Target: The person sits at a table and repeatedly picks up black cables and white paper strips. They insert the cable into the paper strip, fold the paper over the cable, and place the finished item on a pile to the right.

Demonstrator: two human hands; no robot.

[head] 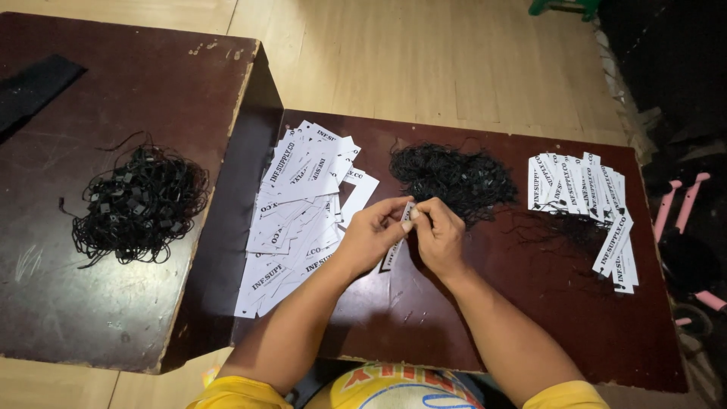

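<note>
My left hand (372, 229) and my right hand (439, 231) meet over the middle of a dark brown low table (454, 318). Together they pinch one white paper tag (399, 241), which hangs down between them. Left of my hands lies a loose pile of white printed tags (299, 212). Just beyond my fingers sits a heap of black strings with small clasps (453, 178). At the right, a fanned row of white tags (579, 189) has black strings trailing from it.
A second dark table (91, 288) stands higher at the left, carrying another tangle of black strings (140, 204) and a black strip (30, 87) at its far corner. Wooden floor (424, 53) lies beyond. Pink and dark objects (685, 227) crowd the right edge.
</note>
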